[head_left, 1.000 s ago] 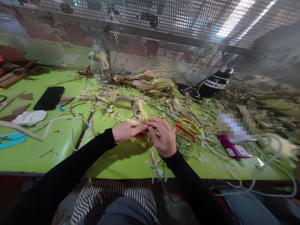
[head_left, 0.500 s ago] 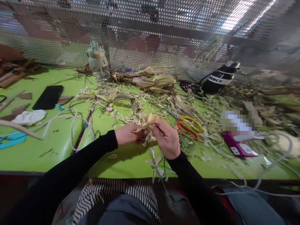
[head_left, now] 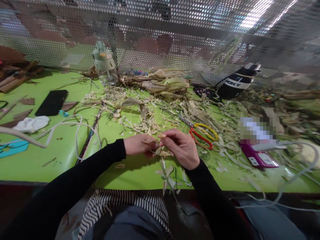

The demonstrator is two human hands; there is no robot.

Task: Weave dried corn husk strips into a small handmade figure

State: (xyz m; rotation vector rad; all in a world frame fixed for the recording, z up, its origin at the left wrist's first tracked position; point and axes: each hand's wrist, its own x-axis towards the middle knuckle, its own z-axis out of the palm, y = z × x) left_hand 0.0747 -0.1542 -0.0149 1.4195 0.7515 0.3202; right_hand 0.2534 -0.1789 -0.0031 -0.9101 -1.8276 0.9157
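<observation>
Above the front of the green table, my left hand (head_left: 140,144) is closed around pale, dried corn husk pieces (head_left: 163,153) bunched together; most of its fingertips are hidden. My right hand (head_left: 183,148) pinches a husk edge at the top of the same bunch, thumb against forefinger. Both hands nearly meet there. Just right of my right hand lie scissors (head_left: 201,133) with one red and one yellow handle, blades pointing to the upper left. Below the hands, thin stems and husk bits (head_left: 167,173) trail over the table edge.
Husk scraps (head_left: 135,110) cover the table's (head_left: 62,166) middle, with a husk bundle (head_left: 162,83) behind. A clear bottle (head_left: 106,66), black bottle (head_left: 236,81), phone (head_left: 52,102), white cable (head_left: 80,133) and purple power strip (head_left: 260,158) stand or lie around. A perforated metal screen (head_left: 140,36) bounds the back.
My right hand has shifted slightly right and down. The husk piece that stood up between the hands is now lower and flatter. My left hand has barely moved.
</observation>
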